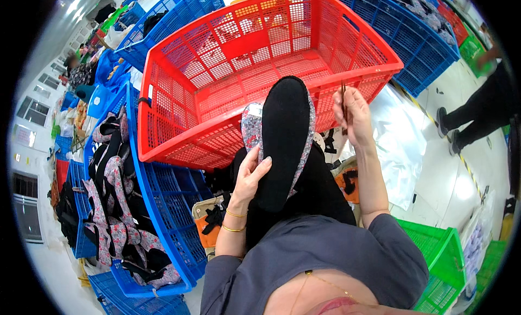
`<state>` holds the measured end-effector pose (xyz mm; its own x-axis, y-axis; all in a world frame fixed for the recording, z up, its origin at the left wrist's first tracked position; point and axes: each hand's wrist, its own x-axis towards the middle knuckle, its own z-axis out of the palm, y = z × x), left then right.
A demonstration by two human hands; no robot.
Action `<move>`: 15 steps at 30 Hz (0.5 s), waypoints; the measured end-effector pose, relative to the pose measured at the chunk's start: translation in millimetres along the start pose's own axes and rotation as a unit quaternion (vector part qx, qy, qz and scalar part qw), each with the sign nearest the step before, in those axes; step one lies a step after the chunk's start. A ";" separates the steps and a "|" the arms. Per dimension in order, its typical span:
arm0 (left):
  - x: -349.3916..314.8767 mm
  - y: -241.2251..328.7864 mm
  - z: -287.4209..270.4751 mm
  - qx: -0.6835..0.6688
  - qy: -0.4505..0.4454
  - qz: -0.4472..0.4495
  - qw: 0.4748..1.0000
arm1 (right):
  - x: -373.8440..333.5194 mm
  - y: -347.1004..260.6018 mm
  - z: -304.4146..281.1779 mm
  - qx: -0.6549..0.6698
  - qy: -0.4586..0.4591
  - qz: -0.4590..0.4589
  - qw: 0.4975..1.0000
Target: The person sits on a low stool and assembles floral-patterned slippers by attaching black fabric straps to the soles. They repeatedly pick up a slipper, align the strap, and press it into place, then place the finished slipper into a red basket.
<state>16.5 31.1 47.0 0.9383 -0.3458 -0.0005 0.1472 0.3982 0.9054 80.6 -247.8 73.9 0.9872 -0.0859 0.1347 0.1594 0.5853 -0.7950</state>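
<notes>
My left hand [251, 175] is closed on the edge of a slipper, thumb on top. The slipper's long black sole [284, 136] faces up toward me, with a grey and red floral rim along its side. Behind it, a second floral piece [251, 125] with a small white label sticks out on the left, partly hidden; it looks like the other slipper of a pair. Beside the toe end, my right hand [354, 113] is raised and holds slim dark brown thread snips [343, 102], points upward, apart from the slipper.
In front stands a large red plastic crate [179, 136]. Blue crates [163, 228] are on the left, one piled with floral slippers [116, 206]. A green crate [429, 239] is beside my right side. At the right, a person in dark trousers [477, 117] stands near a striped floor line.
</notes>
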 end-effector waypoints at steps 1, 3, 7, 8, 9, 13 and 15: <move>-2.0 5.6 -1.6 0.033 0.048 -0.005 0.998 | -3.7 4.0 7.5 0.001 -0.008 0.024 1.000; -9.8 33.9 -22.0 0.146 0.085 0.029 0.985 | -10.9 9.5 -1.1 -0.062 -0.006 0.059 0.996; -78.1 140.8 -82.1 0.430 0.358 0.126 0.819 | -20.1 23.7 -13.0 -0.205 0.048 0.085 0.974; -106.9 162.3 -114.4 0.532 0.428 0.194 0.704 | -23.6 27.9 -10.0 -0.213 0.041 0.110 0.970; -139.1 193.2 -130.2 0.572 0.471 0.156 0.653 | -25.8 32.1 -7.3 -0.219 0.037 0.134 0.966; -269.1 277.2 -146.2 0.804 0.530 -0.037 0.267 | -32.3 66.4 0.7 -0.223 -0.055 0.203 0.952; -330.5 282.5 -170.5 0.826 0.522 -0.135 0.168 | -33.2 79.1 -0.5 -0.248 -0.082 0.187 0.947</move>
<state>-198.7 402.7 230.6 0.6380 0.5177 0.5700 0.7491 -0.5886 -0.3040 60.4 -199.0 6.3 0.9672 0.2026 -0.1534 -0.1755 0.0959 -0.9798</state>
